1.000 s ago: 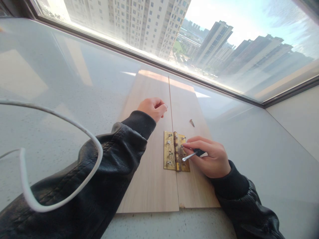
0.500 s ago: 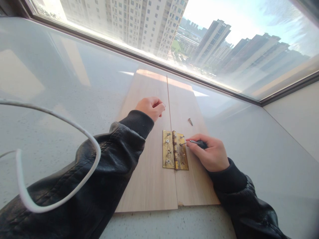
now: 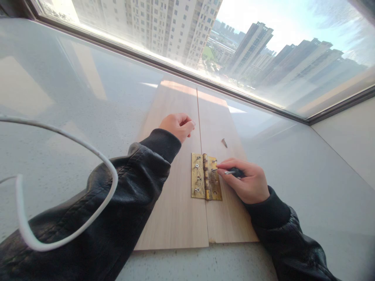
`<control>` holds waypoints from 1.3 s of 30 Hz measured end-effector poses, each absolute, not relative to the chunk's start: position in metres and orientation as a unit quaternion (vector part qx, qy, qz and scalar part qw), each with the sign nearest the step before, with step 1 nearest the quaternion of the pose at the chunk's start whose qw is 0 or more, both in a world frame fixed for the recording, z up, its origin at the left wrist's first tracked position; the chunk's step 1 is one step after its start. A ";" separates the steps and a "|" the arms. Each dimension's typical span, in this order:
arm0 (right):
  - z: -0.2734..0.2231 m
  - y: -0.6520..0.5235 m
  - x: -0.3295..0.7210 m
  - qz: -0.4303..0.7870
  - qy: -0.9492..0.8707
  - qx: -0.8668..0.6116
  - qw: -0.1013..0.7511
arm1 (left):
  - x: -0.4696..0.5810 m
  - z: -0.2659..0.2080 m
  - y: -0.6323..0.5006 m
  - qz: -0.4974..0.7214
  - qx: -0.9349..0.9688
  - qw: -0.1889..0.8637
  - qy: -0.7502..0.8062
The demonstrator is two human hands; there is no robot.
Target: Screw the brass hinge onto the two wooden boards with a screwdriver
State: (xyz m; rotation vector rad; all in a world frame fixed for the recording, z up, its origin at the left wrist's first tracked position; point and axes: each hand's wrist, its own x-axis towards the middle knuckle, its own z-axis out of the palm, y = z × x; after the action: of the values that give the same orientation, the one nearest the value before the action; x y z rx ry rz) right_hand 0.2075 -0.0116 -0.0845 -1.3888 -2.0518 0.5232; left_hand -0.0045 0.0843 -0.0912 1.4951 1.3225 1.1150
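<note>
Grip closed, held left hand [image 3: 177, 127] beyond and left of hinge [image 3: 206, 177], could not tell whether empty; had hinge spanning wooden boards [image 3: 174, 218], seemingly for joining; saw loose screw [image 3: 224, 143] beyond hinge; with right hand [image 3: 248, 181], pinched standing screw [image 3: 213, 170] at right leaf, apparently steadying it, with palmed screwdriver [image 3: 236, 172].

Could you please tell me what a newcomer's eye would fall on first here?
Probably the golden hinge, lying across the seam between two boards, with the right hand holding a screwdriver beside it. Next, perhaps the white cable looping in front of the left sleeve.
</note>
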 end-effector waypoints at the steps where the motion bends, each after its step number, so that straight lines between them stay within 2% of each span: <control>1: -0.085 -0.011 0.208 0.196 -0.772 -0.526 0.298 | -0.005 -0.091 0.084 0.444 0.594 0.415 0.527; 8: -0.083 -0.009 0.203 0.171 -0.752 -0.577 0.269 | -0.004 -0.092 0.084 0.445 0.595 0.414 0.526; 17: -0.085 -0.011 0.211 0.208 -0.769 -0.534 0.283 | -0.004 -0.091 0.084 0.445 0.595 0.415 0.525; 39: -0.085 -0.008 0.208 0.219 -0.763 -0.539 0.282 | -0.004 -0.091 0.084 0.444 0.599 0.415 0.521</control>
State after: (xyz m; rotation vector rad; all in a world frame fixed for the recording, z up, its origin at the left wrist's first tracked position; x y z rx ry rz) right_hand 0.2081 -0.0076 -0.0852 -1.4430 -2.0430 0.5867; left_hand -0.0045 0.0844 -0.0912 1.5056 1.3094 1.1167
